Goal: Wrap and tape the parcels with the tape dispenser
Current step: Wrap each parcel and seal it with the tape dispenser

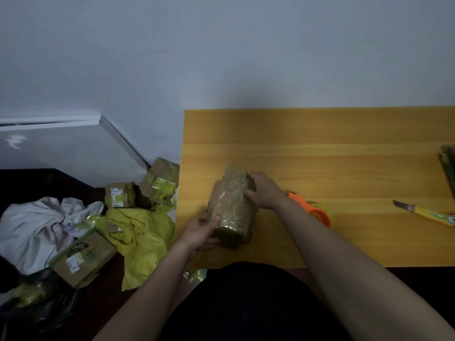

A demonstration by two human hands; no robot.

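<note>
Place: makeshift home packing corner.
Evidence: plain wall at 12 o'clock; wooden table [320, 148]; taped cardboard boxes [161, 178] and yellow plastic bags [142, 237] heaped on floor at 9 o'clock.

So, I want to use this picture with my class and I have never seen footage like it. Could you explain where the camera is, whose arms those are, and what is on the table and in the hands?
There is one picture, taken by a wide-angle camera worn on a person's head, looking forward and down. No machine is involved: the two bare arms are that person's own.

Both hands hold a brown parcel already banded with tape, over the yellow wooden table. The left hand grips its near end; the right hand grips its far end.

On the table, just behind the right forearm, lies the orange tape dispenser. Further right lies a yellow utility knife.

On the floor to the left lie more taped boxes, a yellow plastic bag and a crumpled white cloth.
</note>
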